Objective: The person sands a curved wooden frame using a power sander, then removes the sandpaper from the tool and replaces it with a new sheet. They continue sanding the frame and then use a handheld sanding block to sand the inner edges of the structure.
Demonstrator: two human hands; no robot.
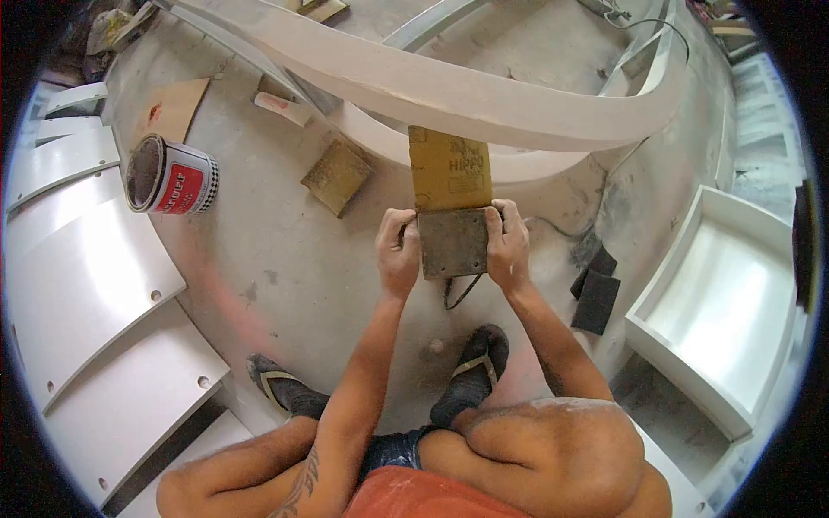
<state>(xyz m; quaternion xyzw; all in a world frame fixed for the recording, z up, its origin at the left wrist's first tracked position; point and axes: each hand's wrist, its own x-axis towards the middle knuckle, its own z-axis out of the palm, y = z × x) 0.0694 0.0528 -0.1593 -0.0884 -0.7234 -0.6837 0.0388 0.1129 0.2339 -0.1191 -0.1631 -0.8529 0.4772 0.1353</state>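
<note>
My left hand (397,253) and my right hand (508,246) together hold a sheet of sandpaper (449,169) folded over a flat grey block (453,243). The yellow-brown backing of the sheet, with printed lettering, stands up above the block. Each hand grips one side edge of the block, thumbs on its face. Just beyond the sheet runs a long curved white board (449,95). My knees and sandalled feet are below the hands on the concrete floor.
A paint tin (171,176) lies on its side at the left. Another sanding block (337,176) lies on the floor. Dark foam pads (596,293) sit at the right. White panels (95,285) lie at the left, a white shelf unit (725,311) at the right.
</note>
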